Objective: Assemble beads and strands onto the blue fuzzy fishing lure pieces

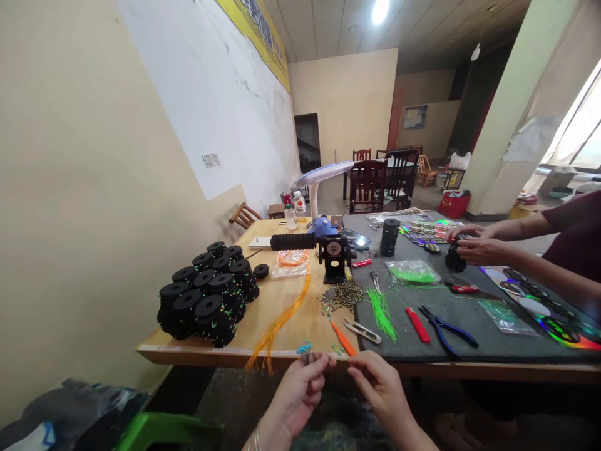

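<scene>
My left hand is at the table's front edge, thumb and fingers pinched on something thin and small that I cannot make out. Small blue pieces show just above its fingertips. To its right, my right hand has thumb and forefinger brought together; what lies between them is too small to tell. An orange pointed tool rests just beyond the right fingertips. Behind it are silver thread snips and a heap of small metal parts. Orange strands hang over the table edge on the left.
Stacks of black foam spools stand at left. A black winding device and a lamp are behind. On the grey mat lie green strands, a red tool and blue pliers. Another person's hands work at right.
</scene>
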A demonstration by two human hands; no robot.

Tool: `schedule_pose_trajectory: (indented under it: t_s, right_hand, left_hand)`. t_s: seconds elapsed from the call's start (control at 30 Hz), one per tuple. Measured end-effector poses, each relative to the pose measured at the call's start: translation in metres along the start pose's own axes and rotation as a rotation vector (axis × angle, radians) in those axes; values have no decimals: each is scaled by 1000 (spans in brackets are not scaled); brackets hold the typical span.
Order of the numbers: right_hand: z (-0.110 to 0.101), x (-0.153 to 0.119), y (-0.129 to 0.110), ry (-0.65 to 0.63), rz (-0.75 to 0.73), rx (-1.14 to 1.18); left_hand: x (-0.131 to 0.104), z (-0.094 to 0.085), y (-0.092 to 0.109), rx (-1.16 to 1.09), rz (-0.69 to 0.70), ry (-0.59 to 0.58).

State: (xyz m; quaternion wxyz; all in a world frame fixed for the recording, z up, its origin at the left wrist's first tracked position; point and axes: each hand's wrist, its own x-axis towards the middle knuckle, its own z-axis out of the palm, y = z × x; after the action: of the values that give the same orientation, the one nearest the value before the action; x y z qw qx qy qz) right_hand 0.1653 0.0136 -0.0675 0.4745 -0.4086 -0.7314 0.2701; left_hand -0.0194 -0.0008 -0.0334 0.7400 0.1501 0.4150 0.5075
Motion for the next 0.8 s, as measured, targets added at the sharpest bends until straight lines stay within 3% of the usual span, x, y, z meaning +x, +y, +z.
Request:
schedule_pose_trajectory:
  t_s: [0.3, 0.5, 0.6, 0.7, 0.8]
  right_hand:
    - [18, 37, -6, 14, -150, 115]
    - [28, 50, -13, -316, -183, 88]
    - [33, 51, -12, -341, -210, 30]
    - [37, 53, -8, -220, -74, 96]
    - [39, 57, -6, -92, 259, 416]
  left_hand:
    - [4, -7, 13, -209, -180, -38]
    - [-6, -13, 15, -109, -52, -60]
    - [-12, -14, 20, -29, -9, -70]
    - [-18, -16, 28, 71, 51, -75]
    - [-18, -19, 33, 171, 196, -43]
